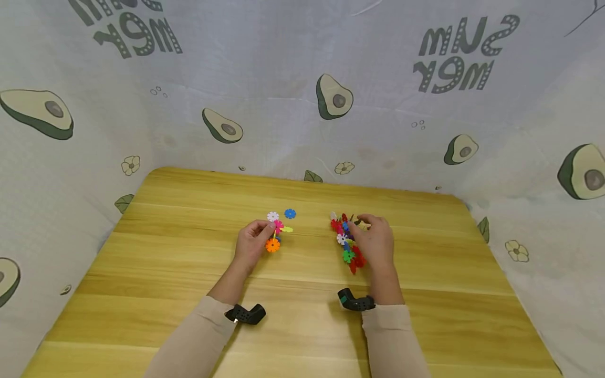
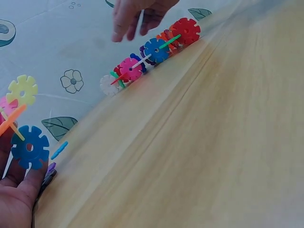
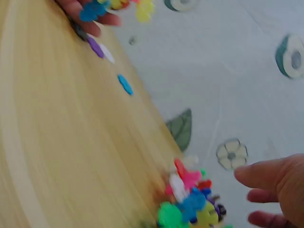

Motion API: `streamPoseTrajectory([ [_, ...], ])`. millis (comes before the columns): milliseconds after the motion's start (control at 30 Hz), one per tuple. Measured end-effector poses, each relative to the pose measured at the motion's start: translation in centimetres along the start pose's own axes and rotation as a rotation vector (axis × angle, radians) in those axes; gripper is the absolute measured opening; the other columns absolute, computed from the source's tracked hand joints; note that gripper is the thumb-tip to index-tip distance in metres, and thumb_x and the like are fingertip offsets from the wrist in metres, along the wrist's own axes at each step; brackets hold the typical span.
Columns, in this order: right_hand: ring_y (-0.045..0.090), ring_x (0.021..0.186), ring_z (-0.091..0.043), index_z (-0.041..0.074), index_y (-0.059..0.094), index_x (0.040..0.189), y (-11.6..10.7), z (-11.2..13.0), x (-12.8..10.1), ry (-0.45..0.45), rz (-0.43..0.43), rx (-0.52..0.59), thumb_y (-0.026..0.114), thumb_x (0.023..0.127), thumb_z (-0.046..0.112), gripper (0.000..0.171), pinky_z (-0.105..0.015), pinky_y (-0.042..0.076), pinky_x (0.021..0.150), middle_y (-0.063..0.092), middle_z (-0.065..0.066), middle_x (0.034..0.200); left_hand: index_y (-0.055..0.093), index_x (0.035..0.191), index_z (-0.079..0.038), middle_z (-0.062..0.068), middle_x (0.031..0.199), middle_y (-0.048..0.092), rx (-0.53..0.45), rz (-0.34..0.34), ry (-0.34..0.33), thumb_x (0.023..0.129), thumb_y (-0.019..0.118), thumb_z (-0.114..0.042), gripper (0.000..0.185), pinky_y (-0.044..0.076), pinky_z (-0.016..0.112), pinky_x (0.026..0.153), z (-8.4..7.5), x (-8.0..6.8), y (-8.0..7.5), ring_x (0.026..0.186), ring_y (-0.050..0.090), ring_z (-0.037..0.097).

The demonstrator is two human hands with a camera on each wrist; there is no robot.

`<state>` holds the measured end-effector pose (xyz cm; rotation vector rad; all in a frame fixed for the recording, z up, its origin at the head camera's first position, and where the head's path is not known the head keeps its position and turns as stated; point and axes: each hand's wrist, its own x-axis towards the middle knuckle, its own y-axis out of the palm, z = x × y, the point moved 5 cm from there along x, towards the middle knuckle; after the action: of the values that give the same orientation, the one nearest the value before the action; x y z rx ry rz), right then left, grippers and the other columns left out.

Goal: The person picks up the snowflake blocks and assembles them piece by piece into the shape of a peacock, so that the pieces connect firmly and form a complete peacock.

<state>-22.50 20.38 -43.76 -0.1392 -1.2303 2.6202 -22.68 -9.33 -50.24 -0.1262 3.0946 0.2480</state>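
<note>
My left hand (image 1: pixel 252 245) pinches a small assembly of notched plastic snowflake discs between thumb and fingers. Pink, yellow and orange discs (image 1: pixel 272 245) show in it, and a blue disc (image 2: pixel 38 142) stands out in the left wrist view. To the right, a longer cluster of joined discs (image 2: pixel 164 53) rests on the table, with red, blue, pink, white and green pieces. Over that cluster hovers my right hand (image 1: pixel 378 242), fingers loosely bent with nothing between them. A gap shows between its fingertips and the discs in the left wrist view.
Beyond the left hand lie a loose white disc (image 1: pixel 272 216) and a loose blue disc (image 1: pixel 290 213). A purple disc (image 3: pixel 95 47) lies close by the left hand in the right wrist view. A printed curtain (image 1: pixel 279 68) hangs around the wooden table (image 1: pixel 302 336).
</note>
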Motion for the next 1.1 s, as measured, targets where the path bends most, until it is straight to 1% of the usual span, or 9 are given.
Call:
streamPoseTrajectory([
  [133,0.037,0.135,-0.051,0.006,0.049,0.148,-0.7,-1.9,0.3,0.087,0.105,-0.094,0.066,0.096,0.049,0.069,-0.063,0.045,0.107,0.040,-0.031,0.150,0.070,0.099,0.002,-0.009,0.085,0.070,0.006,0.021,0.012,0.098,0.069,-0.016,0.018,0.053,0.017,0.071,0.1,0.0,0.1,0.081,0.062,0.007],
  [300,0.046,0.131,-0.054,0.002,0.036,0.154,0.3,-2.4,0.4,0.086,0.213,-0.184,0.068,0.093,0.055,0.087,-0.064,0.048,0.105,0.041,-0.036,0.148,0.069,0.099,0.006,-0.008,0.088,0.070,0.012,0.032,0.032,0.098,0.068,-0.014,0.020,0.053,0.018,0.071,0.0,-0.1,0.0,0.081,0.062,0.009],
  [433,0.048,0.134,-0.050,0.004,0.034,0.156,1.0,-2.3,0.7,0.063,0.202,-0.114,0.071,0.094,0.045,0.083,-0.062,0.047,0.110,0.044,-0.031,0.149,0.070,0.099,0.005,-0.009,0.088,0.070,0.027,0.028,0.040,0.097,0.069,-0.014,0.020,0.052,0.018,0.070,-0.1,-0.2,0.1,0.080,0.061,0.008],
  [533,0.048,0.135,-0.049,0.008,0.031,0.158,1.1,-2.2,0.8,0.059,0.178,-0.079,0.072,0.094,0.041,0.083,-0.063,0.045,0.111,0.040,-0.029,0.153,0.070,0.098,0.005,-0.010,0.087,0.070,0.034,0.029,0.044,0.098,0.069,-0.014,0.019,0.051,0.017,0.069,-0.2,-0.3,0.3,0.079,0.061,0.007],
  [633,0.047,0.134,-0.051,0.009,0.031,0.158,0.9,-2.4,0.8,0.081,0.150,-0.107,0.073,0.092,0.044,0.086,-0.064,0.045,0.110,0.036,-0.030,0.154,0.070,0.098,0.005,-0.010,0.087,0.071,0.035,0.029,0.041,0.098,0.069,-0.013,0.018,0.052,0.017,0.069,-0.2,-0.3,0.4,0.079,0.061,0.006],
  [733,0.047,0.134,-0.051,0.008,0.033,0.157,0.6,-2.5,0.8,0.098,0.135,-0.133,0.074,0.091,0.046,0.086,-0.063,0.046,0.110,0.041,-0.031,0.152,0.070,0.099,0.005,-0.010,0.085,0.070,0.034,0.032,0.038,0.097,0.069,-0.014,0.020,0.052,0.017,0.070,-0.2,-0.3,0.4,0.079,0.061,0.006],
  [833,0.047,0.137,-0.049,0.010,0.033,0.158,0.6,-2.5,0.9,0.074,0.146,-0.106,0.075,0.092,0.040,0.084,-0.062,0.045,0.112,0.047,-0.027,0.151,0.070,0.100,0.007,-0.010,0.084,0.070,0.030,0.035,0.036,0.097,0.069,-0.015,0.022,0.052,0.017,0.070,-0.1,-0.2,0.4,0.079,0.061,0.006],
  [967,0.044,0.141,-0.046,0.014,0.031,0.159,0.9,-2.4,1.0,0.019,0.182,-0.059,0.076,0.093,0.030,0.082,-0.062,0.043,0.114,0.043,-0.023,0.157,0.069,0.102,0.009,-0.010,0.084,0.069,0.020,0.034,0.027,0.097,0.070,-0.014,0.024,0.051,0.017,0.069,0.0,-0.2,0.4,0.078,0.060,0.006],
  [1100,0.045,0.138,-0.046,0.011,0.034,0.157,0.8,-2.4,1.0,0.014,0.174,-0.099,0.074,0.093,0.034,0.079,-0.062,0.044,0.112,0.044,-0.025,0.152,0.069,0.102,0.009,-0.010,0.084,0.069,0.022,0.032,0.018,0.097,0.070,-0.014,0.024,0.051,0.017,0.070,0.0,-0.2,0.4,0.079,0.060,0.006],
])
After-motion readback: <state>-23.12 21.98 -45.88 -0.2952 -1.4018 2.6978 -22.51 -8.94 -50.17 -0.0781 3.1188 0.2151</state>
